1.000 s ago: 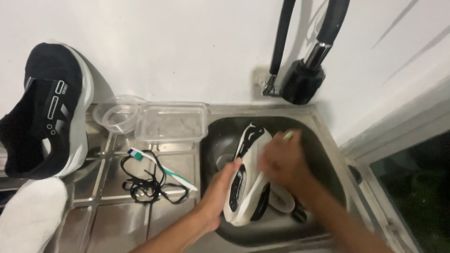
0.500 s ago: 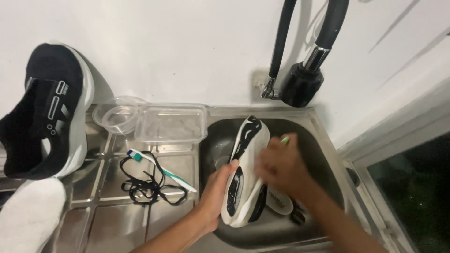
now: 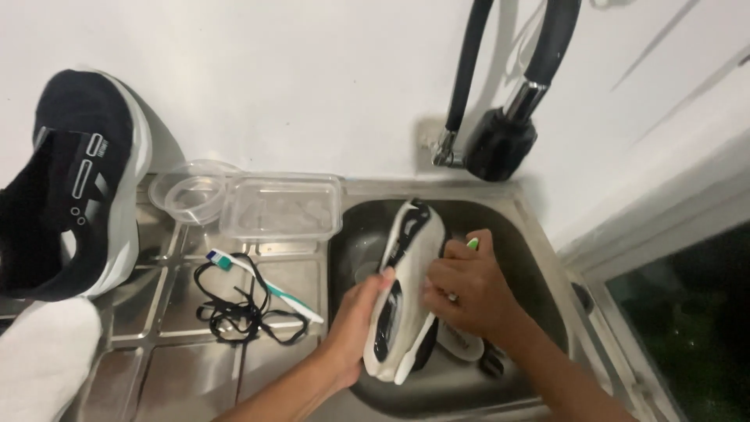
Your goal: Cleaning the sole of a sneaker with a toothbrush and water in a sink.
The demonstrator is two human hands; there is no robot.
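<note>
A white shoe with black sole patches (image 3: pixel 403 270) lies sole-up over the steel sink (image 3: pixel 531 258). My left hand (image 3: pixel 355 316) grips its left edge from below. My right hand (image 3: pixel 469 289) is closed on a small brush with a green tip (image 3: pixel 473 244) and presses against the shoe's right side. A shoe insole (image 3: pixel 461 342) lies in the basin under my right wrist.
On the draining board lie a toothbrush (image 3: pixel 262 285) and black laces (image 3: pixel 238 312). Behind them stand a clear rectangular tub (image 3: pixel 281 207) and a round clear lid (image 3: pixel 187 195). A black shoe (image 3: pixel 70 187) leans at the left, a white cloth (image 3: pixel 43 359) below it. The black tap (image 3: pixel 500 117) hangs above the sink.
My right hand has slid from the toe end down along the shoe's right side. The left hand keeps its hold, and the shoe has shifted slightly.
</note>
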